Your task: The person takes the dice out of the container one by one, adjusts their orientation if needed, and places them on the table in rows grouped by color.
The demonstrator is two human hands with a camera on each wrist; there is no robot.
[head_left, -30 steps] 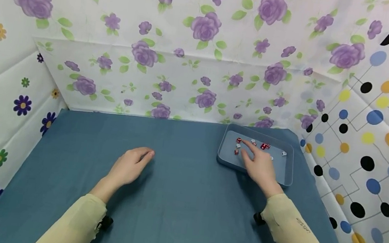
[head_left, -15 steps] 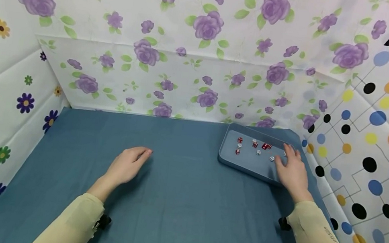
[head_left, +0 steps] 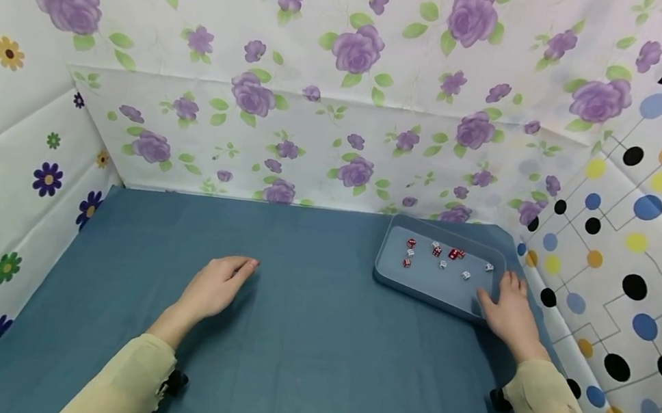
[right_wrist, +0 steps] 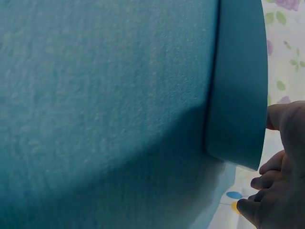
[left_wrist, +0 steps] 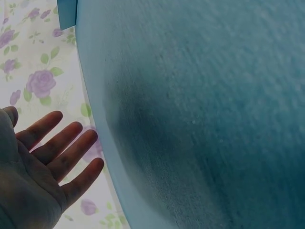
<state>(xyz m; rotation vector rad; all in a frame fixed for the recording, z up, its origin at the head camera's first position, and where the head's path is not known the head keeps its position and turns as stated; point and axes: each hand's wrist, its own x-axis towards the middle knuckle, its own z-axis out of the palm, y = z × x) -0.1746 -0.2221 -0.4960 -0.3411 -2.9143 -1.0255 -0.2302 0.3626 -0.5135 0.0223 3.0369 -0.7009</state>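
Note:
A blue-grey rectangular tray (head_left: 413,292) lies at the right rear of the table, with several small red dice (head_left: 453,254) and white dice (head_left: 466,275) scattered in it. My right hand (head_left: 512,318) is at the tray's near right corner: the thumb reaches over the front rim and the fingers lie along the outside of the right wall. In the right wrist view the thumb of the right hand (right_wrist: 290,162) is right at the rim, the fingers spread past the corner. My left hand (head_left: 216,287) hovers over the cloth with relaxed fingers, holding nothing; its fingers show spread in the left wrist view.
Blue cloth (head_left: 302,341) covers the table. A floral sheet (head_left: 316,129) stands along the back edge, and a dotted sheet (head_left: 651,273) rises close beside the right hand. Another flowered sheet (head_left: 5,180) borders the left side.
My right hand has moved from above the dice rightward and back toward me, to the tray's near right corner. The left hand has stayed nearly still. The dice remain in the tray.

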